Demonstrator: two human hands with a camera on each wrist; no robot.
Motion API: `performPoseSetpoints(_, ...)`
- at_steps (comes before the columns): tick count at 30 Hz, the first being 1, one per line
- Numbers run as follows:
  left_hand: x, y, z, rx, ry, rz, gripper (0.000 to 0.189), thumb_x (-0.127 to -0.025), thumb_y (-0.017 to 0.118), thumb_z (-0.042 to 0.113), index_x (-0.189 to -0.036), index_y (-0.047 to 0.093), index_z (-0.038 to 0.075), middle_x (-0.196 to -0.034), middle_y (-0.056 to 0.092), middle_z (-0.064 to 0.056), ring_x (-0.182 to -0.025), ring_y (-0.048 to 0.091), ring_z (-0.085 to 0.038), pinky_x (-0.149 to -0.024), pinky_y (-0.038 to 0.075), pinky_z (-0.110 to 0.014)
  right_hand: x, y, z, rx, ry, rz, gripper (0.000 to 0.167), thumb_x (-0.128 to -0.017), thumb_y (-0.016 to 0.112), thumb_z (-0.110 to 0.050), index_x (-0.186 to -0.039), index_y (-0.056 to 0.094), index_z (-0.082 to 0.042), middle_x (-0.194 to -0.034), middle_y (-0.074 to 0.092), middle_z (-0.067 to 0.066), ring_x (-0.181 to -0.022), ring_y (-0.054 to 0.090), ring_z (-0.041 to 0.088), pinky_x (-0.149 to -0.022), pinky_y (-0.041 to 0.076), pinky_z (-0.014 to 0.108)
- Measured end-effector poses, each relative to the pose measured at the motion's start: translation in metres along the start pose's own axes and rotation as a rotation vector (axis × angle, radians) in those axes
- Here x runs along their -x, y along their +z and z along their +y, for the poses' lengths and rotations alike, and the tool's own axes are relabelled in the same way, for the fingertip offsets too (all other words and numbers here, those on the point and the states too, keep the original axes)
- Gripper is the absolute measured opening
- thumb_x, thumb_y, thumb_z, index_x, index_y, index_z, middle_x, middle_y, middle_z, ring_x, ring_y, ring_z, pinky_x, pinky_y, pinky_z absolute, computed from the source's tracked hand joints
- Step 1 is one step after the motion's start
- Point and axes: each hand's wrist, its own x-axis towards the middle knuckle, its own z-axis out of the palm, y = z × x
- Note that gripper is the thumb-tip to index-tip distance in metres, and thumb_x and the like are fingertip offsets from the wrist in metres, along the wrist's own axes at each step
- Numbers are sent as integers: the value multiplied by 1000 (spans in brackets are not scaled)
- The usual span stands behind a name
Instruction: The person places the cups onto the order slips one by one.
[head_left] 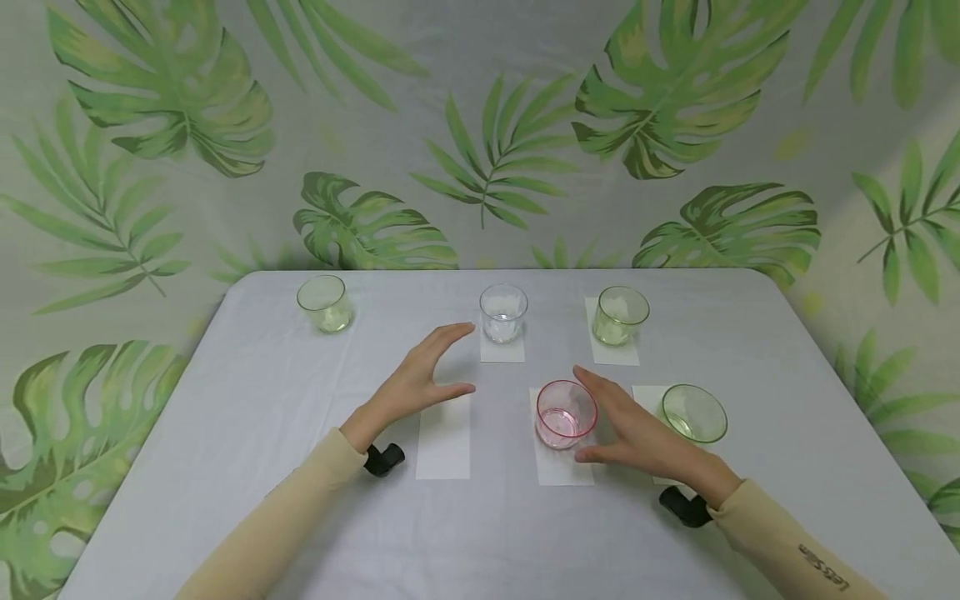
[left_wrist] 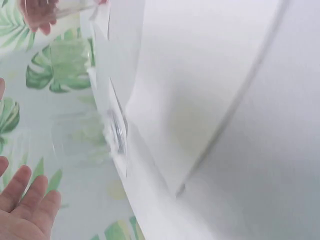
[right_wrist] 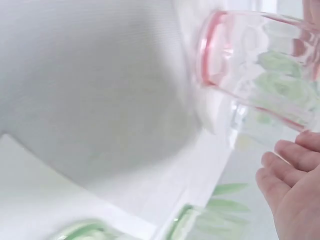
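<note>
Five small glass cups stand on a table (head_left: 255, 400) with a pale cloth. A pink cup (head_left: 565, 414) sits on a white card (head_left: 564, 468) near the middle. My right hand (head_left: 600, 417) is open just right of it, thumb and fingers spread around its side; whether they touch it I cannot tell. In the right wrist view the pink cup (right_wrist: 255, 55) lies just above my fingers (right_wrist: 290, 185). My left hand (head_left: 459, 360) hovers open, holding nothing, between a bare white card (head_left: 443, 437) and a clear cup (head_left: 503, 313). The left wrist view shows my fingers (left_wrist: 25, 210) below that blurred clear cup (left_wrist: 82, 137).
A green cup (head_left: 693, 413) stands right behind my right hand on its own card. Another green cup (head_left: 619, 316) is at the back right, and a pale green one (head_left: 324, 304) at the back left. A leaf-print backdrop (head_left: 487, 150) hangs behind the table.
</note>
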Motion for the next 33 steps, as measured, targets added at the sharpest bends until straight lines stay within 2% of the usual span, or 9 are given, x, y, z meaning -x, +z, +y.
performPoseSetpoints(5,9,-22,-11,-58,-31,60,80,-80,80,18,-145,36,3,-146,39,-12,-135,34,-27,-107,34,-45,-5,-3,-10,26,-61,30,102,-78,79,-36,-153,16,-7,-155,21,10,-140,21,30,-108,26,53)
performPoseSetpoints(11,22,-47,-24,-116,-115,108,79,-81,79,19,-146,36,6,-146,39,-11,-135,34,-27,-107,33,-47,-14,-4,-21,35,-106,34,101,-78,78,-42,-153,19,-9,-156,21,6,-141,20,27,-109,26,52)
performPoseSetpoints(14,28,-57,-29,-137,-159,122,78,-81,79,20,-146,37,5,-146,39,-12,-135,33,-28,-107,32,-49,-20,-2,-27,34,-141,36,99,-79,78,-42,-152,21,-7,-155,23,7,-141,20,29,-110,24,52)
performPoseSetpoints(21,40,-79,-41,-160,-241,194,77,-80,79,15,-144,38,3,-145,38,-17,-135,32,-35,-106,30,-54,-35,11,-41,88,-209,16,98,-79,77,-42,-151,23,-2,-155,23,10,-142,18,28,-116,11,43)
performPoseSetpoints(28,46,-106,-58,-184,-294,317,74,-78,79,9,-141,41,-1,-143,39,-21,-134,32,-38,-106,27,-57,-50,25,-56,101,-239,-7,96,-79,78,-38,-151,24,-5,-155,24,8,-142,19,24,-115,13,44)
performPoseSetpoints(33,50,-121,-72,-214,-365,329,73,-80,79,10,-141,41,-1,-144,36,-22,-135,29,-39,-107,25,-57,-61,34,-64,98,-290,-33,95,-81,75,-41,-151,23,-3,-155,23,10,-143,18,21,-116,9,37)
